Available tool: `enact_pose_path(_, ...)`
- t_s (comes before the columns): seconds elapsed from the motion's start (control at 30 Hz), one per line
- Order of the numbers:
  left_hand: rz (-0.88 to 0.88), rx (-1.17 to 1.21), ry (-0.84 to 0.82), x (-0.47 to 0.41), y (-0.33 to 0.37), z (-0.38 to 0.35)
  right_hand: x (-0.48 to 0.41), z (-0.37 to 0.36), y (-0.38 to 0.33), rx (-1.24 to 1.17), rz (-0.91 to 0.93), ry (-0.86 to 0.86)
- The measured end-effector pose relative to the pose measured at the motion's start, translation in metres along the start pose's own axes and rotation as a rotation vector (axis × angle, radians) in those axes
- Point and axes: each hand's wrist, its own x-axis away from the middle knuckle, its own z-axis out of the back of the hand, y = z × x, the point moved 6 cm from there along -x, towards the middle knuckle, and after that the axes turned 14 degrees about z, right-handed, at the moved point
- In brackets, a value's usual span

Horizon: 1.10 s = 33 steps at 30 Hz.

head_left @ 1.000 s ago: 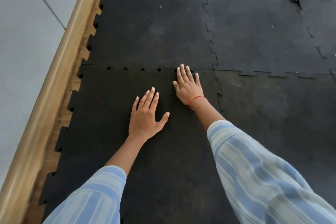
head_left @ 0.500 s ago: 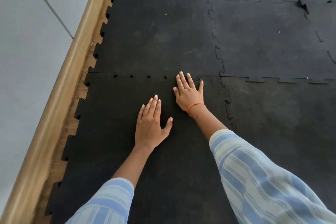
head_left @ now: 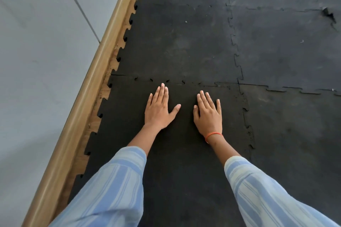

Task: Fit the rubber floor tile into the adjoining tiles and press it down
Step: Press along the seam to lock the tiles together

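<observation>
A black rubber floor tile with jigsaw edges lies in front of me. Its far edge meets the tile beyond, and small gaps show at the teeth along that seam left of my hands. Its right edge interlocks with another tile. My left hand lies flat on the tile, palm down and fingers together, fingertips just short of the far seam. My right hand, with an orange band at the wrist, lies flat beside it. Neither hand holds anything.
A wooden skirting strip runs diagonally along the tiles' toothed left edge, with a grey wall behind it. More black tiles cover the floor to the right and beyond; one has a torn spot.
My left hand has slid forward toward the far seam and my right hand has drawn back, so both now lie side by side. The view has shifted too.
</observation>
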Motion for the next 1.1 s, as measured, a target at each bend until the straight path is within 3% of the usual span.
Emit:
enact_pose_path(0.23,0.012,-0.102,-0.13,-0.039,-0.002,0.004,-0.001,0.0,-0.001,0.042,-0.009,0.033)
enact_pose_path(0.43,0.0,-0.116,-0.212,-0.04,-0.002,0.008,-0.003,-0.005,0.001,0.075,-0.032,-0.109)
enact_pose_path(0.63,0.278,-0.055,-0.193,-0.047,-0.072,0.027,-0.007,-0.01,0.008,0.091,-0.038,-0.161)
enact_pose_path(0.87,0.239,-0.091,-0.298,-0.054,-0.078,0.028,-0.037,-0.008,0.022,0.106,0.129,-0.257)
enact_pose_path(1.1,0.216,-0.147,-0.347,-0.052,-0.067,0.032,-0.07,-0.009,0.029,0.028,0.099,-0.454)
